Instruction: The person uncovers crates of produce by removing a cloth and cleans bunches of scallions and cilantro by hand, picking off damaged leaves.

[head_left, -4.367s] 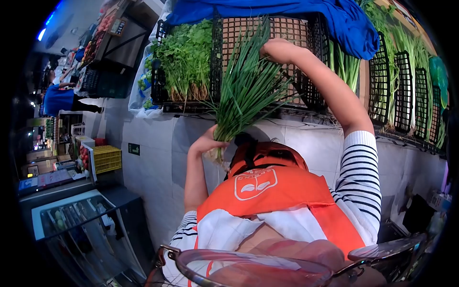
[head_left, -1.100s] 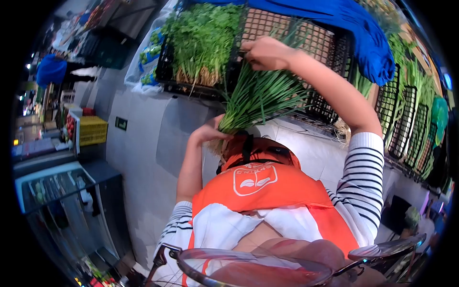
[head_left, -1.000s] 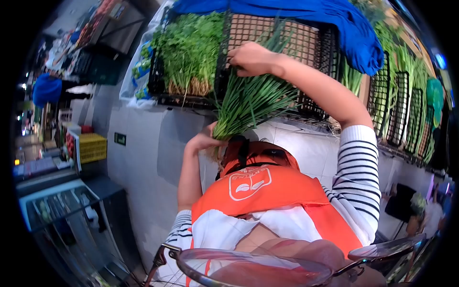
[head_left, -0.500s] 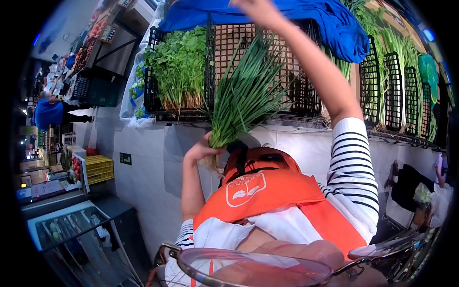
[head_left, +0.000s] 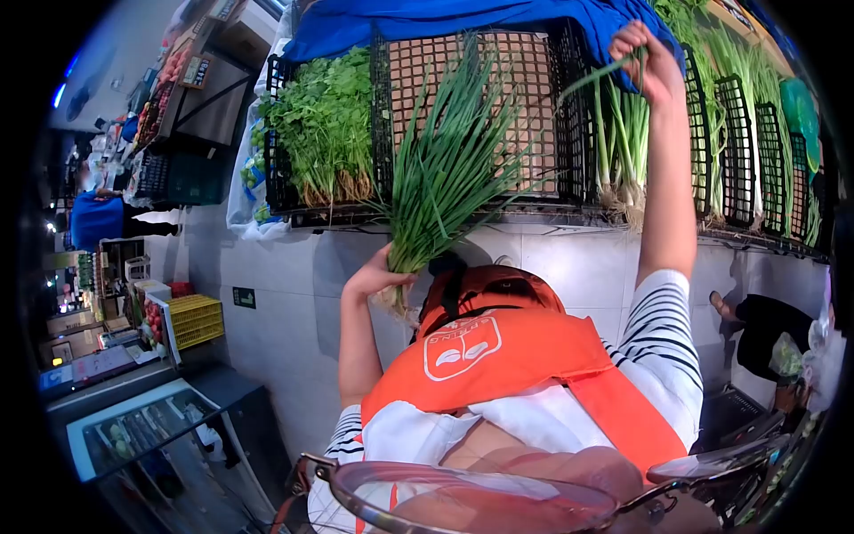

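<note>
My left hand (head_left: 378,274) is wrapped round the lower stems of a bunch of thin green onions (head_left: 458,147). Its long dark leaves fan upward over the front of the middle black crate (head_left: 471,44), and pale ends hang below the hand. Up at the right, my right hand (head_left: 648,62) is closed on a green onion leaf (head_left: 592,80), which sticks out leftward from the fingers. Just below that hand stand thicker scallions (head_left: 623,133) with white stems and roots. A blue cloth (head_left: 445,22) lies along the back of the crates.
Leafy herbs with roots (head_left: 329,133) fill the left crate. More crates of long greens (head_left: 738,62) line the right side. An orange apron (head_left: 516,356) covers my front. A person in blue (head_left: 96,218) stands far left, near a yellow crate (head_left: 194,319); another person (head_left: 769,334) is at right.
My right hand has moved right from above the middle crate and now has a green leaf in its fingers. My left hand keeps the bunch in nearly the same place.
</note>
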Demonstrator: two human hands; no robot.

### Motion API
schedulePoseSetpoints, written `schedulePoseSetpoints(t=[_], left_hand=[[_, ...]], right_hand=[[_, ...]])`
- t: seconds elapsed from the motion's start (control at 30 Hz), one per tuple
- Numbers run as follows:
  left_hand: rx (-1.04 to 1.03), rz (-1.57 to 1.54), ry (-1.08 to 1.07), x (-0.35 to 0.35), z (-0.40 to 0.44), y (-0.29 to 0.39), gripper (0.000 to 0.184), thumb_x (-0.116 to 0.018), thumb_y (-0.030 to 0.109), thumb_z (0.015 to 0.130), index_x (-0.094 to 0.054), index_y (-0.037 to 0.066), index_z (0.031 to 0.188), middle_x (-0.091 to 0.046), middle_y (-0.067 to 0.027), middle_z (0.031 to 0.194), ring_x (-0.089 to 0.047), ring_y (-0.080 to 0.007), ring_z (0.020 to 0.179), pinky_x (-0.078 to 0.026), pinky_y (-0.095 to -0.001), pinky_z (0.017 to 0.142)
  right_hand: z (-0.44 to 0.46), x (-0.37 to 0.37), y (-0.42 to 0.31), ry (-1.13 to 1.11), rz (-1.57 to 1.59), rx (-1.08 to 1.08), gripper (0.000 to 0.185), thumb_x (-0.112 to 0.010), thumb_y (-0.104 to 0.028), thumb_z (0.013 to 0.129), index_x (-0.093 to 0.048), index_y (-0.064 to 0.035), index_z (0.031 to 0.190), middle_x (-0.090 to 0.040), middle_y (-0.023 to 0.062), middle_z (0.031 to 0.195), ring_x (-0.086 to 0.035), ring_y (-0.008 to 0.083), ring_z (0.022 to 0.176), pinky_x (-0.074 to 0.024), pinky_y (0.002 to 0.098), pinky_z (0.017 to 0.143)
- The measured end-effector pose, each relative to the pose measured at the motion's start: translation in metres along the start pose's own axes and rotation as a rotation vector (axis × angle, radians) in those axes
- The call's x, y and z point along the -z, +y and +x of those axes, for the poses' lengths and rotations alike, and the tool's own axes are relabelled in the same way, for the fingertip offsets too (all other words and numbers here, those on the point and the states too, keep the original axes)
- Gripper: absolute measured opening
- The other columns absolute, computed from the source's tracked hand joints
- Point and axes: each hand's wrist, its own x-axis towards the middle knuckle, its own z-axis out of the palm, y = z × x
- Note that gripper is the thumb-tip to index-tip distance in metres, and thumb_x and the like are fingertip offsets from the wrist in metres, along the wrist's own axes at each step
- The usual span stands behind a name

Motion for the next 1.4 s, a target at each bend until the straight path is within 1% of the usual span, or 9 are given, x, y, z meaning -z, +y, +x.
schedulePoseSetpoints(t=[0.17,0.27,0.47,0.57,0.63,0.77,1.17,1.27,1.4], left_hand=[[-0.033,0.001,-0.034,0.0,0.002,0.001,0.061,-0.071,-0.002,0.063,-0.044,0.003,0.117,-0.056,-0.003,0.098,-0.054,-0.0114,0.086,-0.046,-0.0265,0.075],[0.025,-0.008,-0.029,-0.002,0.001,0.004,0.061,-0.071,-0.002,0.063,-0.044,0.004,0.117,-0.056,-0.0027,0.101,-0.053,-0.0119,0.09,-0.045,-0.0269,0.078],[0.046,-0.004,-0.029,-0.001,0.002,0.003,0.062,-0.072,-0.002,0.062,-0.045,0.004,0.117,-0.055,-0.0026,0.101,-0.052,-0.0126,0.09,-0.045,-0.0277,0.079],[0.043,-0.006,-0.044,-0.001,0.002,0.004,0.062,-0.072,-0.001,0.062,-0.045,0.004,0.117,-0.055,-0.0026,0.1,-0.052,-0.0124,0.09,-0.045,-0.0276,0.078],[0.023,-0.018,-0.055,-0.001,0.002,0.005,0.062,-0.072,-0.001,0.062,-0.044,0.004,0.118,-0.055,-0.0026,0.1,-0.052,-0.0124,0.09,-0.045,-0.0275,0.078],[-0.017,-0.002,-0.046,-0.005,0.0,0.006,0.061,-0.071,0.0,0.062,-0.044,0.004,0.117,-0.055,-0.0026,0.099,-0.052,-0.0123,0.089,-0.045,-0.0273,0.077],[-0.052,-0.028,-0.042,-0.005,0.0,0.004,0.057,-0.069,-0.003,0.063,-0.044,0.003,0.113,-0.056,-0.004,0.087,-0.054,-0.0123,0.072,-0.047,-0.0265,0.063],[-0.038,-0.031,-0.06,-0.004,0.0,0.003,0.057,-0.069,-0.004,0.063,-0.044,0.003,0.114,-0.057,-0.0042,0.086,-0.054,-0.0124,0.071,-0.047,-0.0266,0.063],[-0.045,-0.047,-0.046,-0.005,0.001,0.001,0.057,-0.068,-0.004,0.064,-0.043,0.003,0.115,-0.057,-0.0044,0.087,-0.055,-0.0125,0.071,-0.048,-0.0267,0.063]], right_hand=[[-0.078,0.014,0.038,0.032,0.348,0.017,0.019,-0.035,-0.012,0.094,-0.049,0.0014,0.095,-0.043,0.0027,0.064,-0.036,0.0086,0.049,-0.0321,0.022,0.05],[-0.112,0.022,0.062,0.104,0.087,0.043,0.019,-0.035,-0.003,0.091,-0.045,0.0037,0.106,-0.046,0.0028,0.067,-0.038,0.0066,0.049,-0.0342,0.0222,0.051],[-0.111,0.01,0.071,0.07,-0.196,0.002,0.033,-0.052,-0.016,0.088,-0.047,0.004,0.114,-0.038,-0.0044,0.063,-0.031,0.0038,0.049,-0.0246,0.0177,0.047],[-0.076,-0.02,0.07,0.242,-1.069,0.075,0.027,-0.054,-0.021,0.087,-0.056,0.0014,0.102,-0.047,-0.0035,0.065,-0.04,0.0057,0.053,-0.0343,0.0219,0.051],[-0.038,-0.007,0.084,-0.019,-1.656,0.443,0.021,-0.058,-0.023,0.083,-0.062,-0.0037,0.091,-0.06,0.0037,0.072,-0.055,0.0176,0.062,-0.0437,0.0306,0.06],[0.017,0.022,0.101,-0.161,-2.365,0.279,0.013,-0.058,-0.018,0.077,-0.061,-0.0095,0.086,-0.061,0.0156,0.081,-0.057,0.0329,0.083,-0.0459,0.0405,0.071],[0.047,0.043,0.116,-0.437,-2.458,0.427,0.018,-0.055,-0.02,0.079,-0.053,-0.009,0.093,-0.06,0.0115,0.085,-0.057,0.0325,0.081,-0.0447,0.0432,0.067],[0.042,0.043,0.114,-0.326,-2.363,0.363,0.021,-0.056,-0.024,0.078,-0.054,-0.01,0.094,-0.061,0.0133,0.082,-0.057,0.0336,0.079,-0.0453,0.0431,0.068],[0.05,0.042,0.103,0.284,-1.996,0.366,0.027,-0.058,-0.033,0.073,-0.058,-0.0111,0.088,-0.061,0.0156,0.074,-0.058,0.0339,0.071,-0.0471,0.0397,0.069]])
